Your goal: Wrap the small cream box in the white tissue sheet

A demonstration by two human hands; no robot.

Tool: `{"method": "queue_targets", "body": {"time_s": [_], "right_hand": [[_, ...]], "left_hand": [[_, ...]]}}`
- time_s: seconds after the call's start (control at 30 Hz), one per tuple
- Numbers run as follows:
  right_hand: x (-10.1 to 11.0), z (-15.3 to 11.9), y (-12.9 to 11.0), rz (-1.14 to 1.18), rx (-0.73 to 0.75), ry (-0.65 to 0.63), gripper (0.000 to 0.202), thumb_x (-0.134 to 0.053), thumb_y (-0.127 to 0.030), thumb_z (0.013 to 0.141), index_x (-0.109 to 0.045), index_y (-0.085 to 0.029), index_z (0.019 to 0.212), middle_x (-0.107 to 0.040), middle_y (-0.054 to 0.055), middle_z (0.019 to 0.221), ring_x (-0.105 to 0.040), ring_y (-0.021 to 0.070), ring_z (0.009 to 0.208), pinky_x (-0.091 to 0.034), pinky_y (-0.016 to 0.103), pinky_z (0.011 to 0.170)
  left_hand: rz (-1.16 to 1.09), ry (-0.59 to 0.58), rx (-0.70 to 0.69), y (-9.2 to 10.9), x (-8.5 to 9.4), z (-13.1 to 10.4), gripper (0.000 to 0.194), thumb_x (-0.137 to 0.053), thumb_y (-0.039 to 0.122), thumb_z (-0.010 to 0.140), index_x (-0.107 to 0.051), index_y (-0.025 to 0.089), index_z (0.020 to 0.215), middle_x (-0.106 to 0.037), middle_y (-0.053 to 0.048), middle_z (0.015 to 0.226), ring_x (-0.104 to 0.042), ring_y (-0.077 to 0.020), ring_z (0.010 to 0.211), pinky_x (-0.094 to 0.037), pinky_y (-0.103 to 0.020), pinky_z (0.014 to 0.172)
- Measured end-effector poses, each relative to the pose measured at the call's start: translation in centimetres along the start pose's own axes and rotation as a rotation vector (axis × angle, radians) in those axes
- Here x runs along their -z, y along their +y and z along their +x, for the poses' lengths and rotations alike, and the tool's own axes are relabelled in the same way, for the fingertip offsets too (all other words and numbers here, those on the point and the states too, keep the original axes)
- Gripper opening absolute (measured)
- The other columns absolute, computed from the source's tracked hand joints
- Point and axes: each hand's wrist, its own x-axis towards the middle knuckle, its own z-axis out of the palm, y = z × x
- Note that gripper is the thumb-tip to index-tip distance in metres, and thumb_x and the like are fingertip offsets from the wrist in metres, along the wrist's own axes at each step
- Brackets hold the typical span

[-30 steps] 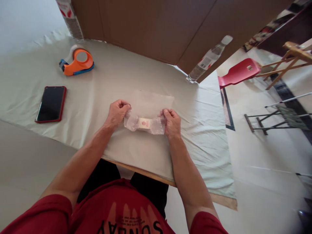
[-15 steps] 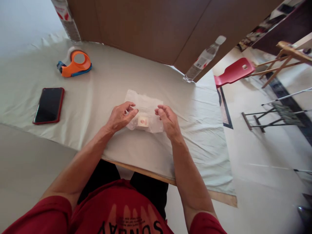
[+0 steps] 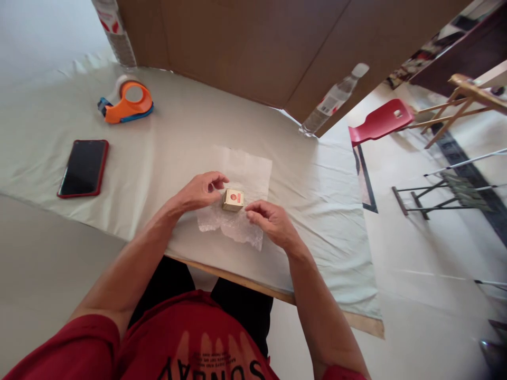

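Observation:
A small cream-and-gold box (image 3: 233,200) with a red print on top sits on a spread sheet of clear bubble wrap (image 3: 241,232). The near part of the wrap is crinkled; its far part lies flat. To the left of the box is my left hand (image 3: 203,191), fingers bent and apart, with its fingertips close to the box's side and nothing held. My right hand (image 3: 272,222) hovers over the wrap's right side, thumb and forefinger slightly parted near the box's right edge. I see nothing between them.
On the cloth-covered table (image 3: 174,121) lie a phone (image 3: 84,168) and an orange tape dispenser (image 3: 129,103) to the left. A brown cardboard panel (image 3: 237,47) stands behind, with water bottles (image 3: 335,100) (image 3: 114,34) at its sides. A red chair (image 3: 382,122) is beyond the right edge.
The wrap that covered the box now lies opened out toward me, leaving the box bare. My right hand has come lower and nearer to me; my left hand stays beside the box.

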Motion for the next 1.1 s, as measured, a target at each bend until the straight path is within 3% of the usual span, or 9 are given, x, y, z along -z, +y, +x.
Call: {"method": "queue_targets", "body": {"time_s": [0.1, 0.2, 0.37, 0.57, 0.7, 0.87, 0.93, 1.0, 1.1], "right_hand": [[-0.6, 1.2, 0.1, -0.161, 0.126, 0.173, 0.037, -0.068, -0.035, 0.083, -0.066, -0.021, 0.117, -0.071, 0.010, 0.115, -0.065, 0.0233, 0.099, -0.053, 0.038, 0.084], [-1.6, 2.7, 0.6, -0.317, 0.209, 0.091, 0.061, -0.071, -0.033, 0.078, -0.056, -0.020, 0.136, -0.060, 0.016, 0.141, -0.056, 0.0314, 0.127, -0.047, 0.049, 0.104], [-1.9, 3.6, 1.8, -0.337, 0.179, 0.130, 0.051, -0.070, -0.036, 0.080, -0.062, -0.021, 0.129, -0.069, 0.013, 0.129, -0.063, 0.0307, 0.118, -0.046, 0.050, 0.104], [4.1, 1.6, 4.7, -0.280, -0.006, 0.537, 0.050, -0.069, -0.041, 0.076, -0.063, -0.022, 0.122, -0.072, 0.011, 0.118, -0.066, 0.0271, 0.102, -0.053, 0.046, 0.092], [7.0, 0.0, 7.9, -0.474, -0.183, 0.605, 0.056, -0.068, -0.043, 0.073, -0.063, -0.016, 0.121, -0.071, 0.017, 0.117, -0.064, 0.0336, 0.106, -0.048, 0.056, 0.098], [5.6, -0.9, 5.6, -0.586, 0.020, 0.809, 0.055, -0.064, -0.043, 0.081, -0.059, -0.016, 0.129, -0.063, 0.020, 0.132, -0.057, 0.0354, 0.124, -0.043, 0.059, 0.106], [3.8, -0.4, 3.1, -0.540, 0.172, 0.690, 0.043, -0.059, -0.036, 0.088, -0.061, -0.019, 0.127, -0.065, 0.017, 0.128, -0.059, 0.0312, 0.123, -0.045, 0.053, 0.107], [1.8, 0.7, 1.2, -0.540, 0.289, 0.390, 0.040, -0.059, -0.033, 0.089, -0.062, -0.021, 0.128, -0.065, 0.015, 0.132, -0.058, 0.0297, 0.126, -0.043, 0.050, 0.111], [-0.8, 2.8, 0.4, -0.601, 0.286, 0.098, 0.050, -0.059, -0.027, 0.089, -0.057, -0.023, 0.138, -0.059, 0.013, 0.145, -0.052, 0.0301, 0.135, -0.041, 0.050, 0.113]], "left_hand": [[0.104, -0.060, -0.078, -0.4, -0.4, 0.0, 0.060, -0.055, 0.020, 0.067, -0.062, 0.017, 0.127, -0.066, -0.011, 0.130, -0.063, -0.0269, 0.114, -0.050, -0.039, 0.099], [0.213, -0.139, -0.140, -1.1, -0.7, -0.1, 0.079, -0.060, 0.025, 0.068, -0.046, 0.013, 0.146, -0.051, -0.019, 0.150, -0.049, -0.0350, 0.137, -0.038, -0.049, 0.116], [0.362, -0.205, -0.209, -2.1, -1.4, 0.0, 0.086, -0.065, 0.028, 0.071, -0.039, 0.016, 0.152, -0.044, -0.019, 0.157, -0.039, -0.0370, 0.147, -0.028, -0.052, 0.122], [0.437, -0.226, -0.240, -2.1, -2.0, 0.2, 0.097, -0.077, 0.049, 0.071, -0.037, 0.016, 0.153, -0.043, -0.019, 0.158, -0.032, -0.0385, 0.150, -0.020, -0.050, 0.124], [0.478, -0.234, -0.218, -2.2, -2.1, 0.3, 0.102, -0.079, 0.054, 0.070, -0.036, 0.015, 0.154, -0.039, -0.020, 0.160, -0.029, -0.0390, 0.152, -0.014, -0.051, 0.125], [0.494, -0.266, -0.237, -2.4, -1.8, 0.3, 0.103, -0.078, 0.056, 0.071, -0.035, 0.018, 0.155, -0.038, -0.018, 0.161, -0.028, -0.0369, 0.152, -0.009, -0.052, 0.125], [0.490, -0.274, -0.250, -2.5, -1.7, 0.4, 0.103, -0.078, 0.057, 0.070, -0.035, 0.020, 0.155, -0.039, -0.018, 0.161, -0.029, -0.0365, 0.152, -0.010, -0.052, 0.125], [0.488, -0.272, -0.257, -2.6, -1.7, 0.4, 0.104, -0.079, 0.060, 0.069, -0.036, 0.020, 0.155, -0.040, -0.018, 0.161, -0.030, -0.0377, 0.152, -0.011, -0.053, 0.125], [0.505, -0.261, -0.264, -2.7, -1.7, 0.5, 0.106, -0.079, 0.062, 0.068, -0.038, 0.017, 0.154, -0.041, -0.021, 0.159, -0.031, -0.0402, 0.150, -0.013, -0.055, 0.124]]}}
